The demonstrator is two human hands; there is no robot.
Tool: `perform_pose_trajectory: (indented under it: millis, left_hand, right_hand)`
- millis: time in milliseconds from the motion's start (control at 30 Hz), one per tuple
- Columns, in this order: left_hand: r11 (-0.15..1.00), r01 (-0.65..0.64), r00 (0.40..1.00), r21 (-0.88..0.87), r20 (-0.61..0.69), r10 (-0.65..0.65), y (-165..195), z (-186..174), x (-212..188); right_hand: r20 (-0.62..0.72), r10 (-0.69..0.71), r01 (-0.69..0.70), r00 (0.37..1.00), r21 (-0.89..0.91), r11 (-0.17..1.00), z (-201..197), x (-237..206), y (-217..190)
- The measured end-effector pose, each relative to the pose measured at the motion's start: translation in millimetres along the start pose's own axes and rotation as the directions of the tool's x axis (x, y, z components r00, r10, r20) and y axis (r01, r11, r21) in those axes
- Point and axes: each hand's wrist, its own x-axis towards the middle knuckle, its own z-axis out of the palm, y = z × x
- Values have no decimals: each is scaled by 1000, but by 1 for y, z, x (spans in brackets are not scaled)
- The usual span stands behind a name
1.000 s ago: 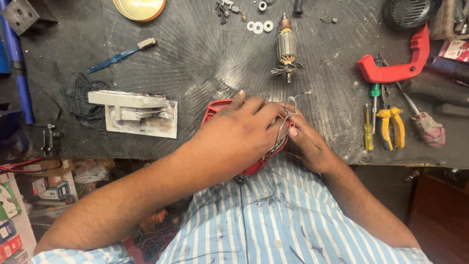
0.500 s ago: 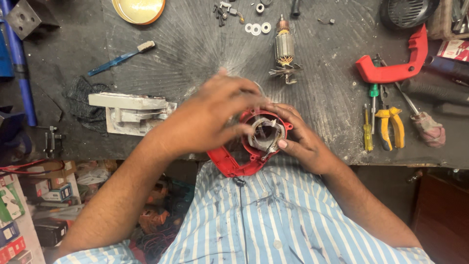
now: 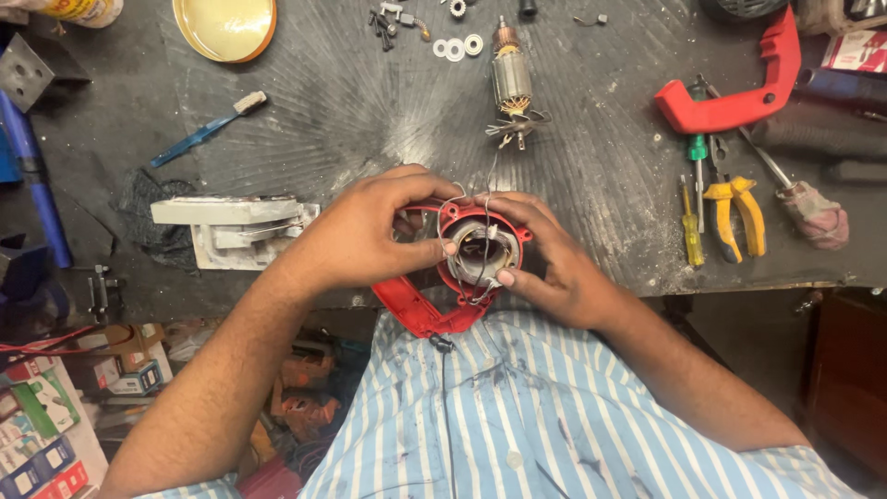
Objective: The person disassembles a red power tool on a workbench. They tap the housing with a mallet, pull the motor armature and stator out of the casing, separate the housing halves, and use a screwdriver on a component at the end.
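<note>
Red plastic power-tool motor housing with a round open mouth (image 3: 442,310) sits right between both hands, at the near edge of the dark scuffed table (image 3: 370,120), partly overhanging toward the striped shirt. Round mouth faces up at the camera; the housing's long axis runs from that mouth down-left toward the body, tail end under the left hand's wrist side.

Inside the mouth: grey metal stator ring with windings (image 3: 480,254), thin grey lead wires (image 3: 476,199) looping out over the rim on the far side.

Left hand (image 3: 365,236): curled over the housing's left rim, fingers bent, thumb tip pressing at the stator's left edge. Gripping the housing, not loose.

Right hand (image 3: 554,268): cupped against the right rim, thumb tip on the lower right edge of the stator, fingers wrapped behind the housing (fingertips hidden, so can't tell how tight).

Both equally close; each thumb is on the stator, opposite sides.

Beyond the hands, straight ahead: copper-wound armature with a small fan (image 3: 511,83), axis pointing away. Right of the right hand: yellow-handled pliers (image 3: 735,217) and yellow screwdriver (image 3: 691,231); further out, a red tool handle shell (image 3: 735,92). Left of the left hand: grey metal base plate (image 3: 231,231).
</note>
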Motion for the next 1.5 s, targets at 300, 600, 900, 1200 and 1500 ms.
perform_pose_trajectory:
  millis: [300,600,900,1200,1500]
  left_hand:
    - [996,-42,999,75,-2,42,-2,0,-1]
    - [999,-16,1000,33,-14,16,-1,1,-6]
    - [999,29,1000,16,-1,-29,5,2,-8]
    - [1000,-17,1000,15,-9,17,6,2,-8]
    - [999,-6,999,43,-51,8,7,9,-9]
  right_hand:
    - [-95,-178,125,980,-406,905,-7,2,-42]
    - [-126,-266,168,956,-509,844,1,11,-43]
    - [-173,-337,218,925,-483,848,11,4,-34]
    - [-216,-380,251,900,-455,854,16,3,-27]
    - [-240,-394,274,887,-413,869,19,-3,-13]
